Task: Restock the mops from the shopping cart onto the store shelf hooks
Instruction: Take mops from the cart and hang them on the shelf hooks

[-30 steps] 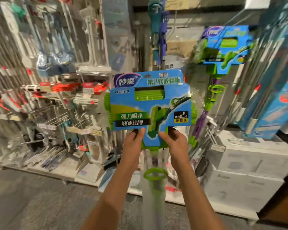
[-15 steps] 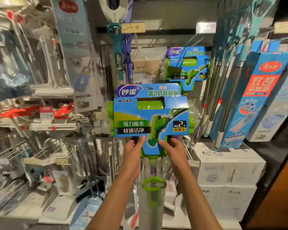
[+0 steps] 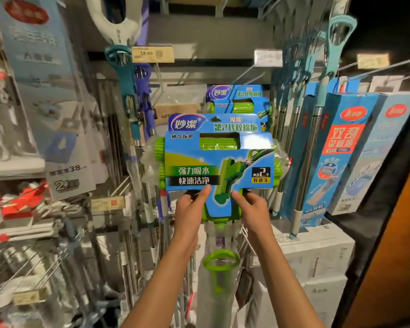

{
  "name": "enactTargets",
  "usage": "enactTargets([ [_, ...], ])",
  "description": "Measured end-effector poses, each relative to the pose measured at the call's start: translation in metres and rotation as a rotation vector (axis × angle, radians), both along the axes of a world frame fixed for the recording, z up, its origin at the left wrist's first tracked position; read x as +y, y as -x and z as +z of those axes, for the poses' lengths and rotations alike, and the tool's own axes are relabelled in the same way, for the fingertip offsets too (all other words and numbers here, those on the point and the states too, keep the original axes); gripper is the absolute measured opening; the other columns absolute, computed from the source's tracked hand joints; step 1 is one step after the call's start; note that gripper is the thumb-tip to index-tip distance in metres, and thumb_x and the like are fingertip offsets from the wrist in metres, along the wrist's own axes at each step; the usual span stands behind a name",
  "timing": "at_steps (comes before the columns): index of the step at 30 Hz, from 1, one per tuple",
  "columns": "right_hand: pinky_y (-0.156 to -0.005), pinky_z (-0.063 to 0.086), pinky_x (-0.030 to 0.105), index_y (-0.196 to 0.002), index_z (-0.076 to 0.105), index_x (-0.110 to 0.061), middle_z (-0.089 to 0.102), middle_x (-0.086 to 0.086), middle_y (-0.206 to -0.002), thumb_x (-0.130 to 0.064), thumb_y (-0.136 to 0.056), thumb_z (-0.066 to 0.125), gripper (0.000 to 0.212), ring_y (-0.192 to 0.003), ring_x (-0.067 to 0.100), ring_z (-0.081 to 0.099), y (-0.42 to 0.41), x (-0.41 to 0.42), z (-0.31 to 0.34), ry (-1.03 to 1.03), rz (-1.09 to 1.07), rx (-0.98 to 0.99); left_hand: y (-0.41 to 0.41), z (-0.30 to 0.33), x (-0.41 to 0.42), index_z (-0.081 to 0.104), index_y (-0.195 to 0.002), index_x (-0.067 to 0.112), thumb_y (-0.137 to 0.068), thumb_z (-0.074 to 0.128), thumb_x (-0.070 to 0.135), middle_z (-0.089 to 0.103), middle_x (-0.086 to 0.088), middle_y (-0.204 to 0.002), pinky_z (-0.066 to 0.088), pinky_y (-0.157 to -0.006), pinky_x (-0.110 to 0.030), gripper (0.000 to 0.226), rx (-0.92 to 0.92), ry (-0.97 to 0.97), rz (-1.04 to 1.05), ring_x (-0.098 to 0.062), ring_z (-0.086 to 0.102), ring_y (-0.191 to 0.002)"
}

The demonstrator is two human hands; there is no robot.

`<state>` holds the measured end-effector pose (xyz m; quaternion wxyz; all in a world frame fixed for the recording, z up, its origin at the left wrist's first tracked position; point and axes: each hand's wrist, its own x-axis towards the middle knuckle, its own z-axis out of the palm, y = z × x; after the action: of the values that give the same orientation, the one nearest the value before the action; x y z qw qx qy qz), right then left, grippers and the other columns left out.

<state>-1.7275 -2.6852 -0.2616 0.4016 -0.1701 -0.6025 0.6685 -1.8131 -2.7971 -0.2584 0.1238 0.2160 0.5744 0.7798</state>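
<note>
I hold a green sponge mop in a blue and green card sleeve (image 3: pixel 219 159) upright in front of the shelf. My left hand (image 3: pixel 189 209) grips the lower left of its head, thumb on the card. My right hand (image 3: pixel 252 208) grips the lower right the same way. The mop's plastic-wrapped handle with a green loop (image 3: pixel 220 260) hangs down between my forearms. A second identical mop (image 3: pixel 239 98) hangs on the rack just behind and above it. A bare metal hook (image 3: pixel 247 69) sticks out above that one.
Teal and purple mop handles (image 3: pixel 130 91) hang to the left. Steel-handled mops and blue boxed flat mops (image 3: pixel 334 157) hang to the right. White cartons (image 3: pixel 317 254) sit stacked low on the right. Wire hooks with price tags (image 3: pixel 108 203) jut out at the left.
The view has closed in on the shelf. The mop in my hands has moved right and nearer the hanging twin, now overlapping its lower part. Both grips are unchanged.
</note>
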Motion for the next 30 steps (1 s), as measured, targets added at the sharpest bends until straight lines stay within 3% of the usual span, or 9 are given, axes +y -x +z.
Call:
enactTargets([
  [3, -0.068, 0.054, 0.017, -0.098, 0.07, -0.012, 0.075, -0.005, -0.093, -0.017, -0.095, 0.066, 0.007, -0.084, 0.004, 0.071, 0.012, 0.016, 0.014, -0.021, -0.034, 0.004, 0.014, 0.016, 0.017, 0.056, -0.063, 0.019, -0.09, 0.071, 0.041, 0.058, 0.018, -0.049, 0.043, -0.057, -0.024, 0.038, 0.048, 0.034, 0.03, -0.006, 0.057, -0.058],
  [6, -0.069, 0.056, 0.018, -0.1, 0.069, -0.013, 0.075, -0.007, -0.093, -0.018, -0.095, 0.066, 0.008, -0.087, 0.005, 0.072, 0.022, 0.035, 0.024, -0.007, -0.058, 0.027, 0.027, 0.028, 0.039, 0.056, -0.061, 0.017, -0.088, 0.074, 0.04, 0.059, 0.016, -0.051, 0.043, -0.055, -0.019, 0.04, 0.093, 0.037, 0.02, -0.005, 0.059, -0.056],
  [8, -0.077, 0.058, 0.025, -0.099, 0.07, -0.016, 0.076, -0.006, -0.097, -0.019, -0.095, 0.066, 0.007, -0.093, 0.009, 0.072, 0.027, 0.051, 0.028, -0.009, -0.074, 0.032, 0.032, 0.034, 0.055, 0.048, -0.058, 0.022, -0.089, 0.074, 0.035, 0.049, 0.018, -0.043, 0.037, -0.049, -0.014, 0.043, 0.113, 0.014, 0.021, 0.0, 0.05, -0.048],
  [10, -0.081, 0.058, 0.027, -0.098, 0.07, -0.016, 0.077, -0.005, -0.097, -0.02, -0.095, 0.066, 0.006, -0.092, 0.01, 0.073, 0.029, 0.067, 0.033, -0.01, -0.093, 0.035, 0.036, 0.037, 0.072, 0.057, -0.059, 0.019, -0.087, 0.077, 0.037, 0.053, 0.015, -0.05, 0.041, -0.055, -0.02, 0.038, 0.125, 0.008, 0.006, -0.006, 0.055, -0.056],
  [12, -0.08, 0.058, 0.027, -0.099, 0.071, -0.014, 0.077, -0.007, -0.094, -0.018, -0.095, 0.066, 0.007, -0.092, 0.011, 0.073, 0.03, 0.081, 0.037, -0.016, -0.097, 0.051, 0.038, 0.043, 0.085, 0.072, -0.078, 0.012, -0.085, 0.078, 0.037, 0.061, 0.013, -0.058, 0.044, -0.058, -0.022, 0.027, 0.127, -0.015, 0.012, -0.009, 0.061, -0.063],
  [15, -0.081, 0.059, 0.029, -0.101, 0.071, -0.011, 0.077, -0.002, -0.096, -0.019, -0.095, 0.067, 0.011, -0.094, 0.015, 0.073, 0.031, 0.108, 0.043, -0.029, -0.073, 0.067, 0.038, 0.05, 0.111, 0.072, -0.083, 0.016, -0.088, 0.077, 0.029, 0.071, 0.014, -0.066, 0.048, -0.056, -0.014, 0.014, 0.122, -0.041, 0.005, -0.002, 0.07, -0.067],
  [18, -0.077, 0.059, 0.027, -0.097, 0.071, -0.012, 0.077, -0.001, -0.095, -0.02, -0.095, 0.067, 0.01, -0.092, 0.014, 0.073, 0.031, 0.134, 0.051, -0.068, -0.063, 0.065, 0.035, 0.057, 0.133, 0.073, -0.086, 0.021, -0.087, 0.077, 0.028, 0.077, 0.01, -0.08, 0.057, -0.066, -0.022, 0.009, 0.129, -0.054, 0.026, -0.008, 0.074, -0.081],
  [27, -0.066, 0.052, 0.022, -0.083, 0.07, -0.013, 0.075, -0.002, -0.085, -0.023, -0.093, 0.068, 0.014, -0.083, 0.012, 0.072, 0.032, 0.206, 0.069, -0.162, 0.04, 0.084, 0.021, 0.072, 0.197, 0.062, -0.062, 0.019, -0.085, 0.079, 0.029, 0.068, 0.012, -0.057, 0.048, -0.053, -0.016, 0.03, 0.171, -0.109, 0.227, -0.002, 0.066, -0.059],
  [30, -0.071, 0.054, 0.026, -0.088, 0.071, -0.011, 0.077, 0.001, -0.089, -0.022, -0.093, 0.069, 0.012, -0.087, 0.015, 0.073, 0.028, 0.224, 0.071, -0.142, 0.101, 0.097, 0.012, 0.072, 0.212, 0.065, -0.066, 0.017, -0.083, 0.079, 0.028, 0.07, 0.011, -0.062, 0.049, -0.053, -0.016, 0.025, 0.176, -0.133, 0.272, -0.003, 0.068, -0.062],
])
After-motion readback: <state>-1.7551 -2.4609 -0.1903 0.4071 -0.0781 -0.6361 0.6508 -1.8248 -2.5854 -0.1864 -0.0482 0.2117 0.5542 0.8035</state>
